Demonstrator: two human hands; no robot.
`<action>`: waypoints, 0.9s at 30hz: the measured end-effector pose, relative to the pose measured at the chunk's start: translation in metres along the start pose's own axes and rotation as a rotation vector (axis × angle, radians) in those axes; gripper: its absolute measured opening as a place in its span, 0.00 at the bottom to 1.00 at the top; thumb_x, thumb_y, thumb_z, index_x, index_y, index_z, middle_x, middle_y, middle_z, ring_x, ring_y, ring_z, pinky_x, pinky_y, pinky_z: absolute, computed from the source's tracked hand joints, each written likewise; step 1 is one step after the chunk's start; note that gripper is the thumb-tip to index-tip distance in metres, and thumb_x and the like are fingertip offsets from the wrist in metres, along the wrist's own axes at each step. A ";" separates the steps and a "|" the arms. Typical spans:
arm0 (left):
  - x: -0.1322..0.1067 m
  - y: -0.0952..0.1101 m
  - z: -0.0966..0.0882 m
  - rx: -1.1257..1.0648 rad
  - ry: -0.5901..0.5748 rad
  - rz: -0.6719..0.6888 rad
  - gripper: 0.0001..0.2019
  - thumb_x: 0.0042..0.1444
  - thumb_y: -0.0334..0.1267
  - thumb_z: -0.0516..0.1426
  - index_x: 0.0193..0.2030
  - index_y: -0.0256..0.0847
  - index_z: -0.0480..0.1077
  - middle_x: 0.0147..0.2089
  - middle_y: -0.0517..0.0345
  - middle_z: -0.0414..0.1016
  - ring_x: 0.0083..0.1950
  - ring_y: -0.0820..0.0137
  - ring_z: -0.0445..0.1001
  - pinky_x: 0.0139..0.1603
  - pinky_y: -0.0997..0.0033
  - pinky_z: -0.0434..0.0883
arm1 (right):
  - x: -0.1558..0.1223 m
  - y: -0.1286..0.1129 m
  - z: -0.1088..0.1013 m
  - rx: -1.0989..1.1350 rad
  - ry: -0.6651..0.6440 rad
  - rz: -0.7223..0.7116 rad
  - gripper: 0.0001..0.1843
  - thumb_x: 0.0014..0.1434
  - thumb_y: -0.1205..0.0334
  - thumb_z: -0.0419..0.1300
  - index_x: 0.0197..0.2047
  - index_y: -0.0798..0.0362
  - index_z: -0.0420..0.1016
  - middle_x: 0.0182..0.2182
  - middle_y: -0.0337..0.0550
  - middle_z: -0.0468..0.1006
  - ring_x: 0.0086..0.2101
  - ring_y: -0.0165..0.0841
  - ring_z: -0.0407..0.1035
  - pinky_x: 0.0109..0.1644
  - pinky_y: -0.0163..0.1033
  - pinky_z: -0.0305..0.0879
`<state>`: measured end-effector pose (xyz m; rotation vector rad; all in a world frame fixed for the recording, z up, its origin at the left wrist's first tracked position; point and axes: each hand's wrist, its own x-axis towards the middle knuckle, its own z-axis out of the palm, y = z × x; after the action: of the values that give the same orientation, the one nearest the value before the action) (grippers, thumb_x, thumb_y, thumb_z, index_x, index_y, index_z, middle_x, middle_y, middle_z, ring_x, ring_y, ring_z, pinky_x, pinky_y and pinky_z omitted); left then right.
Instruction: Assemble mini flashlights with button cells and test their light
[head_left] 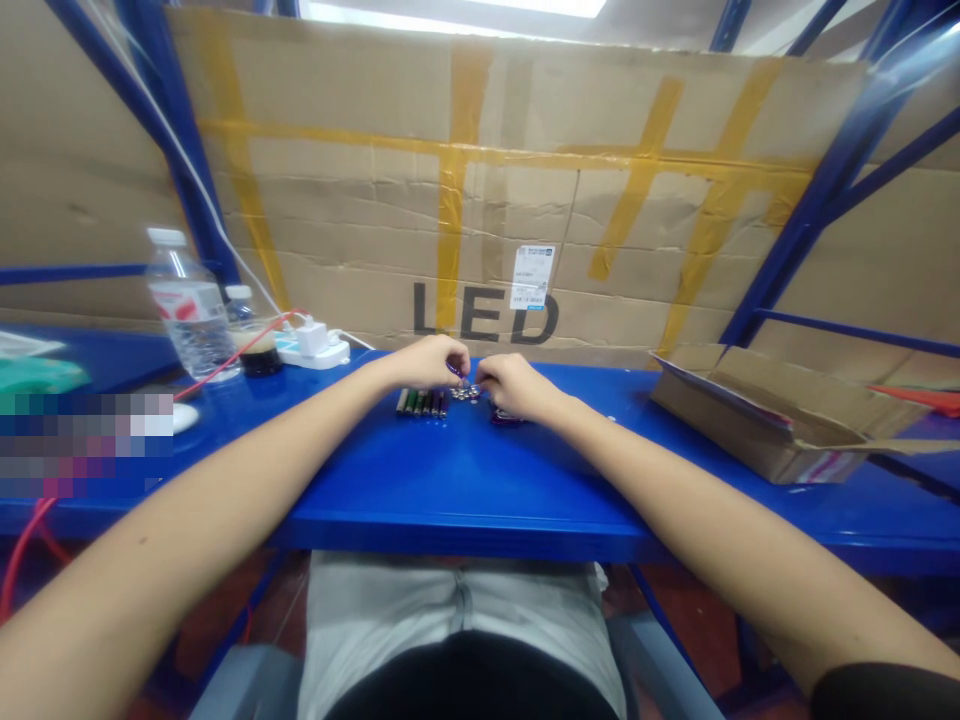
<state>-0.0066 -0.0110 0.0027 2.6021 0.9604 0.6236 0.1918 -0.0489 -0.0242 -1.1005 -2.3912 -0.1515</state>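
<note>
My left hand (429, 362) is closed in a pinch around a small purple piece (454, 371), mostly covered by the fingers. Close beside it, my right hand (517, 387) has its fingers pressed together; whatever they hold is too small to make out. Between and beneath the fingertips lies a little pile of shiny metal parts (463, 394). A row of short dark tubes (421, 403), green to purple, lies side by side on the blue table (457, 475) below my left hand. Under my right hand, some dark purplish pieces (505, 416) are partly hidden.
An open cardboard box (720, 425) stands on the right. At the left are a water bottle (187, 310), a smaller bottle with dark liquid (256, 345), a white power strip (311, 345) and a red cable (229, 358). A large taped cardboard sheet (360, 220) rises behind the table.
</note>
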 end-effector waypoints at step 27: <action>0.008 0.000 0.000 -0.547 0.285 0.038 0.14 0.45 0.30 0.66 0.39 0.34 0.70 0.37 0.52 0.78 0.41 0.68 0.76 0.49 0.60 0.71 | -0.003 -0.003 -0.014 0.007 0.187 0.049 0.08 0.58 0.69 0.59 0.42 0.56 0.75 0.36 0.47 0.81 0.35 0.34 0.72 0.39 0.36 0.62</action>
<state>-0.0012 -0.0058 0.0054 2.0826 0.6880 1.1131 0.1968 -0.0567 -0.0128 -1.0907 -2.1965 -0.2183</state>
